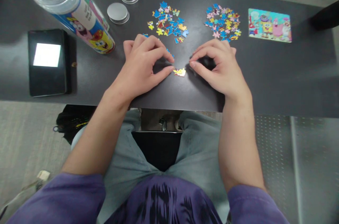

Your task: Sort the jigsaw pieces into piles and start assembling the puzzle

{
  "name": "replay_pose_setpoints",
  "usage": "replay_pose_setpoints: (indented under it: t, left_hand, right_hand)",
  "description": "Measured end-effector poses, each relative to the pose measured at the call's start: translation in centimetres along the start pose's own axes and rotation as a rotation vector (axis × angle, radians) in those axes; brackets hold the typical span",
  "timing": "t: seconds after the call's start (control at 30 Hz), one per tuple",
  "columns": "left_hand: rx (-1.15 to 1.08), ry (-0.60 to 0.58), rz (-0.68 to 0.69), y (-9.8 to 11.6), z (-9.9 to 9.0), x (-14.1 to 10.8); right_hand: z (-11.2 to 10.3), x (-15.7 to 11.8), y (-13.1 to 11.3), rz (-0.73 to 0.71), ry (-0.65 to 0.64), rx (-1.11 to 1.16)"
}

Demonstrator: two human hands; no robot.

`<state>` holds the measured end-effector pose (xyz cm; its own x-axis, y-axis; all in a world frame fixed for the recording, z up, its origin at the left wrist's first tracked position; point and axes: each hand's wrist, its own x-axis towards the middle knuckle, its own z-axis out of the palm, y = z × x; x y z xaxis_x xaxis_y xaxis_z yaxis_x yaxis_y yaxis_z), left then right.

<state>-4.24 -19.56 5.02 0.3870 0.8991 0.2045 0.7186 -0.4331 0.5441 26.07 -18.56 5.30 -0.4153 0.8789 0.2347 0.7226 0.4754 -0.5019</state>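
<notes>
A small yellow and white puzzle section [179, 72] lies flat on the dark table near its front edge. My left hand [148, 63] rests beside it, thumb tip at its left edge and fingers curved apart from the thumb, holding nothing. To the right of the section, my right hand [218, 65] has its thumb and fingertips close together; whether anything small is between them is hidden. Blue pieces partly show behind my left hand. Beyond the hands lie a loose pile of mixed puzzle pieces [169, 22] and a second pile [222, 22] to its right.
A cartoon picture card [270, 26] lies at the right, near a black object [325, 17]. Clear cartoon-printed tubes [90, 29] stand at the left, beside round metal lids [118, 12] and a black device [48, 62] with a lit screen. The table's [286, 82] front edge crosses below the hands.
</notes>
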Motion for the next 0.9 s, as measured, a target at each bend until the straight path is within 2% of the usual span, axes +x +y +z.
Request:
replay_pose_setpoints:
  t: [0.13, 0.27, 0.37, 0.43, 0.57, 0.63, 0.77, 0.9]
  left_hand:
    - [-0.015, 0.006, 0.005, -0.4, 0.1, 0.0]
    - [-0.038, -0.004, 0.032, -0.7, 0.4, 0.0]
    - [-0.045, -0.006, 0.039, -0.3, 0.5, 0.0]
    - [-0.042, -0.017, 0.026, 0.1, 0.5, 0.0]
    - [-0.027, -0.062, 0.006, 1.1, 0.4, -0.1]
    - [-0.016, -0.055, 0.008, 1.2, 0.3, -0.1]
    - [0.024, -0.013, -0.032, 0.5, 0.1, 0.0]
    - [0.081, -0.026, -0.091, -0.3, 0.1, 0.0]
  right_hand:
    - [-0.3, 0.1, -0.1, 0.042, -0.028, -0.065]
    - [-0.4, 0.1, 0.0, 0.061, -0.118, -0.113]
    - [0.0, 0.0, 0.0, 0.054, -0.043, -0.119]
    - [-0.1, 0.2, 0.0, 0.072, -0.041, -0.106]
    - [-0.9, 1.1, 0.3, 0.149, -0.236, -0.114]
    - [-1.3, 1.6, 0.5, 0.150, -0.281, -0.135]
    - [-1.5, 1.4, -0.2, 0.158, -0.260, -0.115]
    - [-1.0, 0.5, -1.9, 0.152, -0.164, -0.063]
